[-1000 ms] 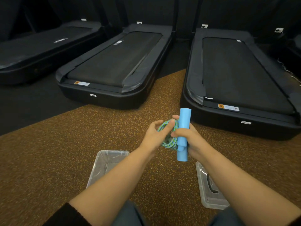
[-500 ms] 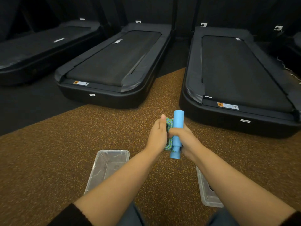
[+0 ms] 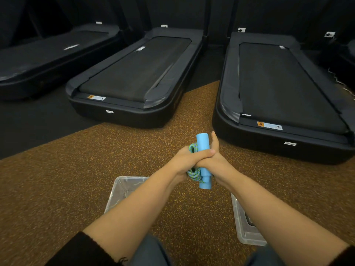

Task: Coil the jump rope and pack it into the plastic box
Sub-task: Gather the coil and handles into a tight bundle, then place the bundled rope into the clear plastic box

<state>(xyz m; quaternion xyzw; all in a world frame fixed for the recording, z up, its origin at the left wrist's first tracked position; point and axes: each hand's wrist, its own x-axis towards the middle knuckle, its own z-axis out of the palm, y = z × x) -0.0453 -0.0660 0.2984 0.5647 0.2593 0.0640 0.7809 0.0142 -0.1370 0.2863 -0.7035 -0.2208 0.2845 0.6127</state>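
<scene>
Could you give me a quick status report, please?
Left hand and right hand clasp coiled jump rope. Plastic box open below. Nothing blocking.

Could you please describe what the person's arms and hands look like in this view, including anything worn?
Both forearms are bare, with dark sleeves pushed up near the elbows. The left hand and right hand wear no gloves, rings or watch. A small dark mark shows by the left sleeve edge.

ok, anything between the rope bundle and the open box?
Nothing visible. The coiled jump rope sits clamped in both hands above the floor; the plastic box lies open just below-left, only the left forearm crossing its corner.
</scene>
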